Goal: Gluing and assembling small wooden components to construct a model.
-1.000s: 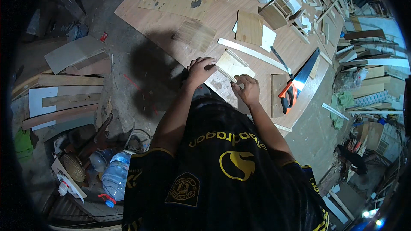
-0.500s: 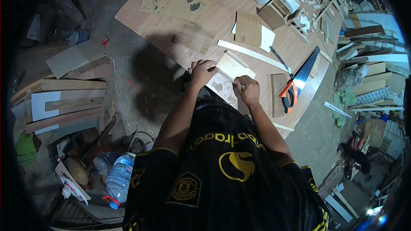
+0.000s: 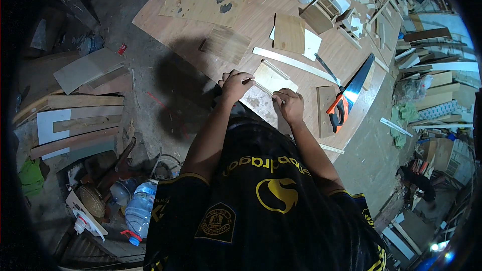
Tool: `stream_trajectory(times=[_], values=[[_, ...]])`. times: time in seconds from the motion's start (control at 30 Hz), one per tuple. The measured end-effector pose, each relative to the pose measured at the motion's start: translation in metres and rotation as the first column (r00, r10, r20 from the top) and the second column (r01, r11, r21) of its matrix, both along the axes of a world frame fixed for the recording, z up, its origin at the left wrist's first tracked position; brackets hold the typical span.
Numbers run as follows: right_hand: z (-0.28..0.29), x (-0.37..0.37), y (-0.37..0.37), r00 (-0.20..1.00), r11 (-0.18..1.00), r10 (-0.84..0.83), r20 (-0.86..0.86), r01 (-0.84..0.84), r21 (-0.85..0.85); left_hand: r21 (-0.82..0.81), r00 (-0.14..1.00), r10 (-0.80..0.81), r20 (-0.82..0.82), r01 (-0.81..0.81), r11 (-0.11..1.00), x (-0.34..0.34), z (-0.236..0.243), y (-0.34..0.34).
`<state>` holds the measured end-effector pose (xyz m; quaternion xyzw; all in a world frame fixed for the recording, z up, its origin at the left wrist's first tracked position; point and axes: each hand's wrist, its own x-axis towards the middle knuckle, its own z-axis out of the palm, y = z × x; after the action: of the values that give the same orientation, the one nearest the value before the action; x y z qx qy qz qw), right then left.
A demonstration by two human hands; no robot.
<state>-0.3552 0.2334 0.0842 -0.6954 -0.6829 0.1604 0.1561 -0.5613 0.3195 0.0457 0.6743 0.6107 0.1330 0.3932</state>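
Note:
A small pale wooden panel (image 3: pixel 272 77) lies at the near edge of the worktable, with a narrow strip along its far edge and another along its near edge. My left hand (image 3: pixel 235 86), fingers curled, grips the left end of the near edge. At the other end of that edge, my right hand (image 3: pixel 289 106) is closed with thumb and fingers pinched on it. The fingertips partly hide both ends of the near strip. Just in front of the panel, a whitish stained patch (image 3: pixel 256 101) of the tabletop shows between my hands.
Right of my hands lie a brown wooden block (image 3: pixel 325 105) and a handsaw (image 3: pixel 354 90) with an orange-black handle. Beyond the panel are a long pale strip (image 3: pixel 291 63), a thin dark tool (image 3: pixel 327 68) and a plywood piece (image 3: pixel 289 32). Small wooden assemblies (image 3: pixel 321 14) crowd the far right.
The view has shifted very slightly. Both hands keep their grip on the panel's near edge, and nothing on the table has visibly moved.

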Motion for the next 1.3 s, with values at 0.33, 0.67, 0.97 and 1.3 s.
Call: stream_trajectory(times=[0.33, 0.67, 0.97, 1.3], values=[[-0.005, 0.001, -0.003, 0.999, 1.000, -0.015, 0.041, 0.015, 0.016, -0.004, 1.000, -0.005, -0.006, 0.005, 1.000, 0.001, 0.005, 0.000], [0.000, -0.001, -0.002, 0.996, 0.995, -0.058, 0.063, 0.063, -0.079, -0.008, 1.000, -0.013, -0.018, 0.013, 1.000, 0.002, 0.005, 0.003], [0.004, 0.000, 0.000, 0.999, 0.997, -0.050, 0.005, 0.050, -0.052, 0.005, 0.998, 0.012, 0.057, -0.013, 1.000, -0.002, 0.001, 0.007], [-0.013, 0.050, -0.013, 0.834, 0.822, -0.551, -0.010, 0.541, -0.181, -0.107, 0.862, 0.078, 0.500, -0.029, 0.994, -0.004, -0.051, 0.035]])
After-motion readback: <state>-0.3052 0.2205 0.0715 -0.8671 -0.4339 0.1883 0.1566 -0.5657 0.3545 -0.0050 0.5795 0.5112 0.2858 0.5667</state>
